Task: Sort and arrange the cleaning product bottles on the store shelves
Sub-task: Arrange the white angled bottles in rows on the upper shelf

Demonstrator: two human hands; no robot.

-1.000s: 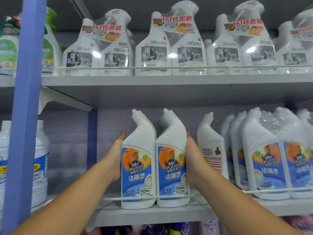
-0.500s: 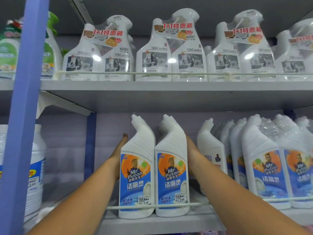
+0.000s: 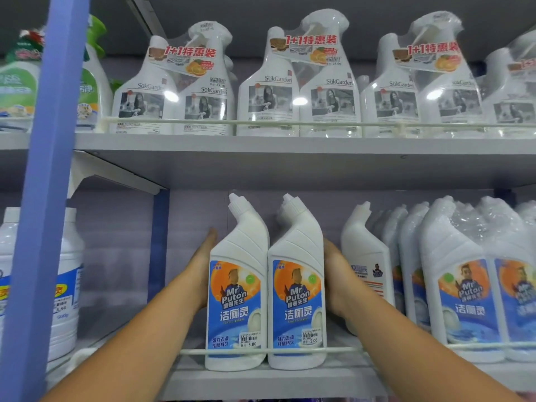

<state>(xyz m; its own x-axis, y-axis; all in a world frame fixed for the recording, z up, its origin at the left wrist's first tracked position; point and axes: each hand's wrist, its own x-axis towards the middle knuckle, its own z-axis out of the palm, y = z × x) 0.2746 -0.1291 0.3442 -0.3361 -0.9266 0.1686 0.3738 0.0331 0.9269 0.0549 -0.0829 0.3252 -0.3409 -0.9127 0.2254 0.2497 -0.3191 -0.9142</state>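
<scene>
Two white plastic angled-neck toilet-cleaner bottles with blue and orange labels stand upright, touching side by side, on the grey lower shelf (image 3: 261, 381) behind its white wire front rail (image 3: 269, 350). The left hand (image 3: 203, 271) presses flat against the outer side of the left bottle (image 3: 236, 285); the right hand (image 3: 338, 282) lies against the outer side of the right bottle (image 3: 297, 285). The hands are apart, squeezing the pair between them. Right of this pair stand more bottles of the same kind (image 3: 464, 285).
</scene>
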